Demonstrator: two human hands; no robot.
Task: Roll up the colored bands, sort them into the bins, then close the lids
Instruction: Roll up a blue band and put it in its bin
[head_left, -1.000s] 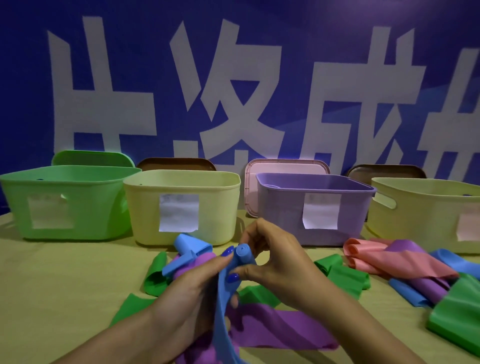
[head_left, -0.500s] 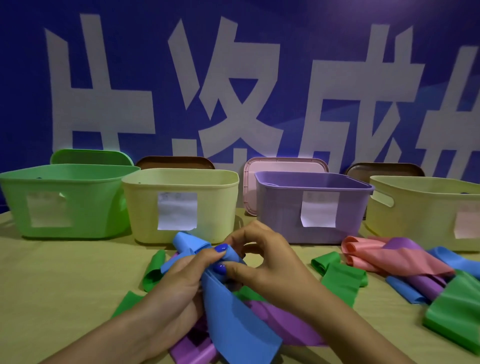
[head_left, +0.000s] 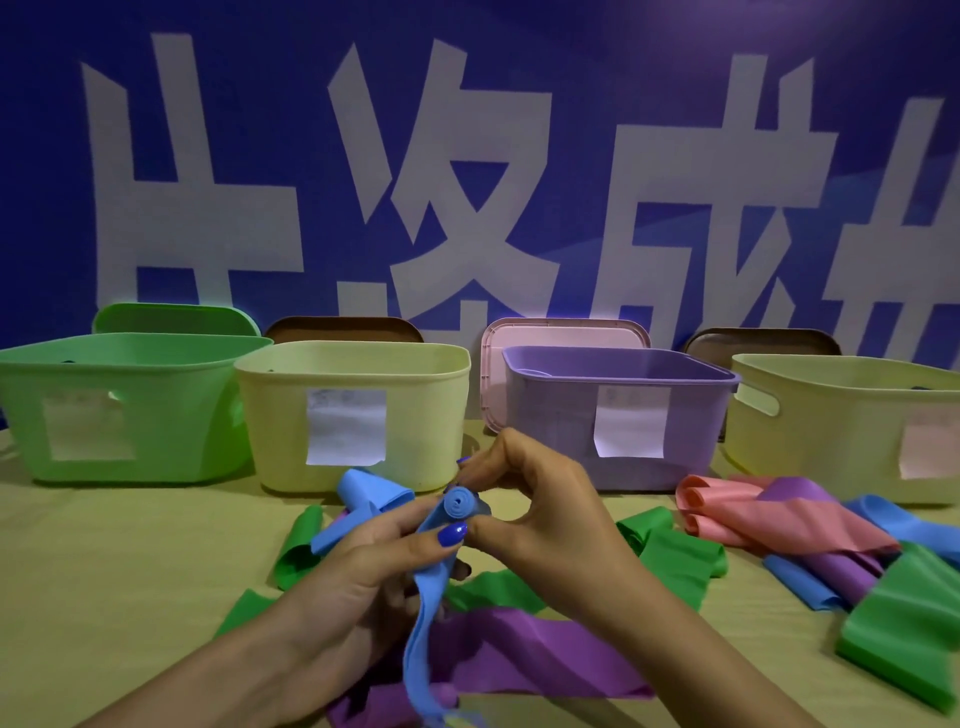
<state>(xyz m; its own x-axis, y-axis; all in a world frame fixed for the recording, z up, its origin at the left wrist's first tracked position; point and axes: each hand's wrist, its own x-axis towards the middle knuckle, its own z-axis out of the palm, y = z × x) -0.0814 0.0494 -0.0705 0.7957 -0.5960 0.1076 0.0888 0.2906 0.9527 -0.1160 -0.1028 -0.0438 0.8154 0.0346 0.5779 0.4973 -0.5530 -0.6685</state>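
A blue band (head_left: 457, 506) is partly rolled into a small coil at its top, its loose tail hanging down between my forearms. My left hand (head_left: 374, 571) grips the band just under the coil, thumb on its front. My right hand (head_left: 540, 514) pinches the coil from the right with thumb and fingertips. Under my hands lie a purple band (head_left: 545, 654), green bands (head_left: 670, 556) and another blue band (head_left: 371, 491). Behind stand open bins in a row: green bin (head_left: 119, 410), yellow bin (head_left: 353, 415), purple bin (head_left: 618, 415), second yellow bin (head_left: 852, 431).
Lids lean against the wall behind the bins: green lid (head_left: 176, 319), brown lid (head_left: 343, 330), pink lid (head_left: 566, 332), another brown lid (head_left: 758, 343). A heap of pink, purple, blue and green bands (head_left: 810, 525) lies at the right on the tan table (head_left: 104, 571).
The coil at the top of the blue band has grown tighter and turned its end toward me; the loose tail, spread wide half a second ago, hangs narrow again.
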